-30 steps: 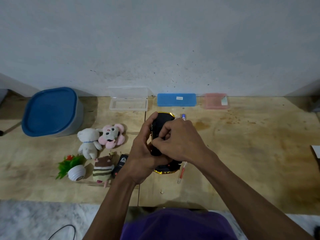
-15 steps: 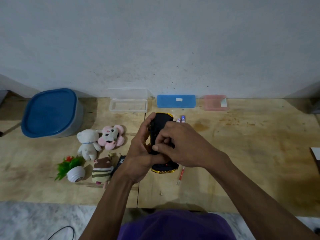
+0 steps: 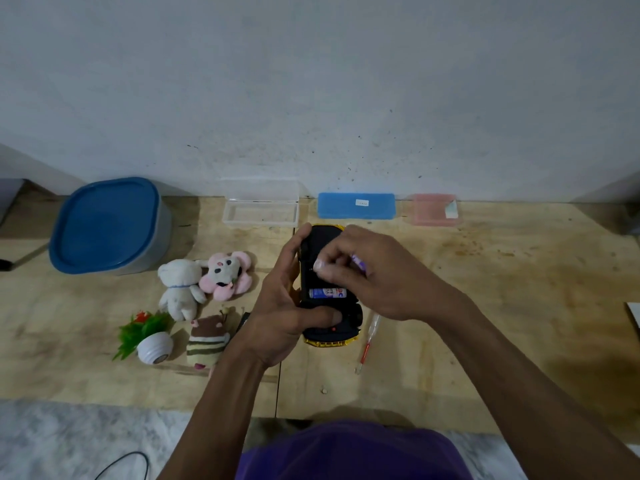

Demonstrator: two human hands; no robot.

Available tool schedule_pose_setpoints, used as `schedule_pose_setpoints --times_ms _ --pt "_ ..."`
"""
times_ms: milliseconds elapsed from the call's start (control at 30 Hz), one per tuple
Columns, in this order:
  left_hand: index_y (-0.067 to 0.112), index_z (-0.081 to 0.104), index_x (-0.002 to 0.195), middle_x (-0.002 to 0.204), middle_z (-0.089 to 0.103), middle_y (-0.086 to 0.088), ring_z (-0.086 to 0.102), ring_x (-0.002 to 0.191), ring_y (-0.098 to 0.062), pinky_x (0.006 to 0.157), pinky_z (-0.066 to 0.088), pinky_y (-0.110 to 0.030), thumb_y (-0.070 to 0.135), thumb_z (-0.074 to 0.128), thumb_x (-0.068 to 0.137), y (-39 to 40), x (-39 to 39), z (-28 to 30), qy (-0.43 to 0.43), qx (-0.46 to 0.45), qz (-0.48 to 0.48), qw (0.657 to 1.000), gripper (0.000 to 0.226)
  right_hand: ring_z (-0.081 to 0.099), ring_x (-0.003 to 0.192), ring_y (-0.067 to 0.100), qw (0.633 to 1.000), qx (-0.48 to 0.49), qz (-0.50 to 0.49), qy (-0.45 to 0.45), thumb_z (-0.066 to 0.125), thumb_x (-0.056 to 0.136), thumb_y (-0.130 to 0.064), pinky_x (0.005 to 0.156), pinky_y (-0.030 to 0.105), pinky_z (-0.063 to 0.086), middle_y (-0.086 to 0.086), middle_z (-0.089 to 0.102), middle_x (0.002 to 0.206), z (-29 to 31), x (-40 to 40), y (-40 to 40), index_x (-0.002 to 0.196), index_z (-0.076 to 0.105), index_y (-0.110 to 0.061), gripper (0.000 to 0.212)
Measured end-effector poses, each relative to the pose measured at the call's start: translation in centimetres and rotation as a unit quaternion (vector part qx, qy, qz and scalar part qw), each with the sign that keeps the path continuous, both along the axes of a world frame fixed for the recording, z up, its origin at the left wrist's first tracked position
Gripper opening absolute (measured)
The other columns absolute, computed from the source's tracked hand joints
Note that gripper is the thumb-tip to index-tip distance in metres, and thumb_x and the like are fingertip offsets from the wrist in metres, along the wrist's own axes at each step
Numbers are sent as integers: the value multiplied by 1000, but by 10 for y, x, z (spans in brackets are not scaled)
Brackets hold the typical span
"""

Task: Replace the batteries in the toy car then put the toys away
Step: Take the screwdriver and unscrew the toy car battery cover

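Observation:
The toy car is yellow with a black underside and is held upside down above the table. My left hand grips it from the left, thumb across its lower end. One blue-and-white battery lies in the uncovered compartment. My right hand hovers over the compartment with its fingertips pinched on a second battery, of which only a purple end shows. A red-handled screwdriver lies on the table to the right of the car.
A blue-lidded tub stands back left. A clear open box, a blue case and a pink case line the wall. A white bear, pink plush, striped plush and a toy plant lie left.
My right hand has lifted off the compartment and shifted right, so one seated battery now shows. It now pinches a second battery. My left hand keeps its grip on the car.

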State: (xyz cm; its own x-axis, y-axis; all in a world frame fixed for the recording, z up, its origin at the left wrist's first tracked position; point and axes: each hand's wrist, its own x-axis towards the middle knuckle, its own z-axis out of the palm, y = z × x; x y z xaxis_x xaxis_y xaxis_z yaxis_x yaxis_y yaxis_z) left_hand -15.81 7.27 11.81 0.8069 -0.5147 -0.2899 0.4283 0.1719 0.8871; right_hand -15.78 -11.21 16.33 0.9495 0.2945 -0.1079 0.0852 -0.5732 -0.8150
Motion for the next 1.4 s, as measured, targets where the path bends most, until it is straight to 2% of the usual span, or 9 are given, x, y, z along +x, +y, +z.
schedule_pose_setpoints --times_ms 67,133,200,433,667,867,1167,1267,1400 --pt "38 34 153 150 47 -16 58 122 -48 87 58 -53 -25 71 64 1 1 1 -5 9 10 1000 116 54 64 2 970 205 -109 73 58 101 -24 59 18 41 -12 60 83 3 -2 -5 89 66 -22 14" --pt "39 35 153 149 47 -17 61 118 -45 85 59 -50 -24 72 64 3 1 1 -14 18 17 1000 115 47 58 9 871 418 -179 186 49 98 -23 48 24 36 5 57 80 5 -5 -7 86 61 -16 19" --pt "40 35 153 149 47 -16 62 116 -40 84 59 -48 -24 72 64 4 1 1 -19 22 21 999 115 46 59 16 808 488 -221 248 45 95 -24 44 24 33 7 55 74 7 -9 -6 87 58 -13 19" --pt "40 31 153 139 60 3 67 114 -33 84 60 -45 -27 69 64 3 0 2 -38 29 36 998 118 32 42 4 914 214 -242 246 56 101 -18 38 13 26 -4 40 52 9 -32 4 98 75 -9 21" --pt "34 23 157 135 62 12 69 112 -27 80 61 -40 -38 65 67 -2 0 6 -84 51 50 994 122 33 41 3 869 273 -269 313 54 103 -18 36 16 24 -3 47 55 8 -40 13 111 72 -13 20" --pt "34 22 157 134 64 13 67 115 -28 79 61 -40 -38 63 68 -3 1 5 -90 66 41 993 121 32 48 8 844 302 -285 341 57 101 -14 41 20 19 -1 50 60 4 -35 13 104 73 -10 18" --pt "36 24 156 134 63 12 68 116 -27 80 60 -41 -37 63 69 1 0 -1 -66 66 54 994 120 39 41 2 881 274 -294 249 61 99 -18 40 16 30 -8 57 63 -6 -40 16 101 75 -13 15" --pt "38 26 156 140 60 6 65 120 -31 85 59 -45 -30 71 65 0 -2 -5 -49 62 58 995 122 65 67 -1 914 212 -303 167 67 95 -23 63 18 52 -15 71 72 -10 -40 22 91 76 -23 9" --pt "38 26 156 140 60 6 64 122 -32 89 59 -48 -28 70 66 -1 -3 -7 -38 54 58 996 120 69 88 2 933 179 -293 110 75 88 -22 81 24 55 -13 75 86 -15 -40 22 86 75 -23 3"
